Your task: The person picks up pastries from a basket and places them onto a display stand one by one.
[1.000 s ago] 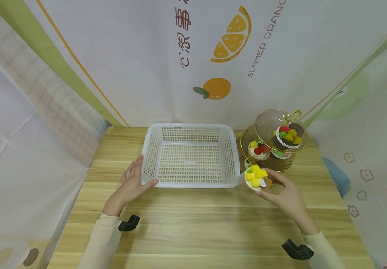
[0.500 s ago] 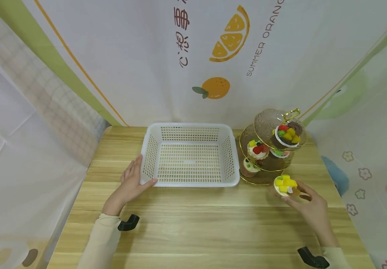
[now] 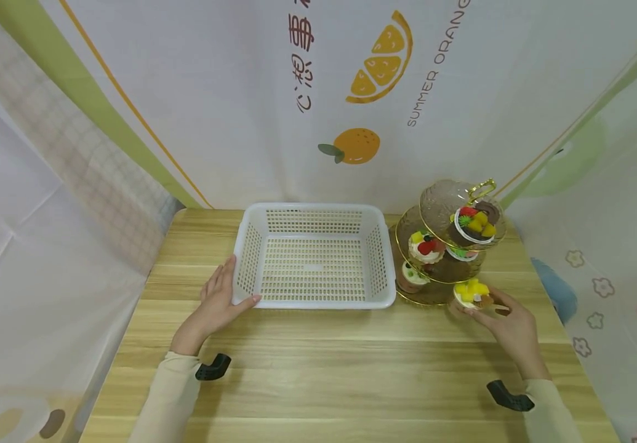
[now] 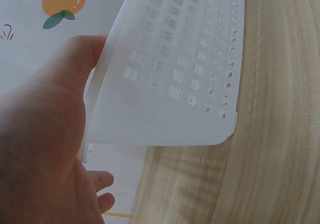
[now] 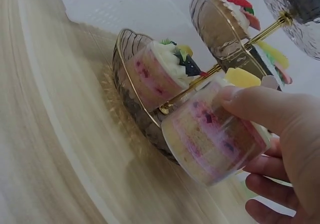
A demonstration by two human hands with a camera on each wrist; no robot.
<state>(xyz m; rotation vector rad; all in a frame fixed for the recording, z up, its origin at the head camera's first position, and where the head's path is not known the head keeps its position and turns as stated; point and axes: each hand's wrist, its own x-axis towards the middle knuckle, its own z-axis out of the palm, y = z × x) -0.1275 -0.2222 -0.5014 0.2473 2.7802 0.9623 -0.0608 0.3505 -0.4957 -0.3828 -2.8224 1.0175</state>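
Wooden desk [image 3: 318, 363] under a citrus curtain; right hand [image 3: 509, 329] pinches a cake cup [image 5: 212, 134] beside the stand [image 3: 440, 271]: likely light, slick plastic, soft topping, so grip its wall. Left hand [image 3: 215, 304] lies flat against the basket [image 3: 312, 255]

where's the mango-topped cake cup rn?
Head view, right side: the mango-topped cake cup is held in the right hand, beside the tiered stand's bottom plate.
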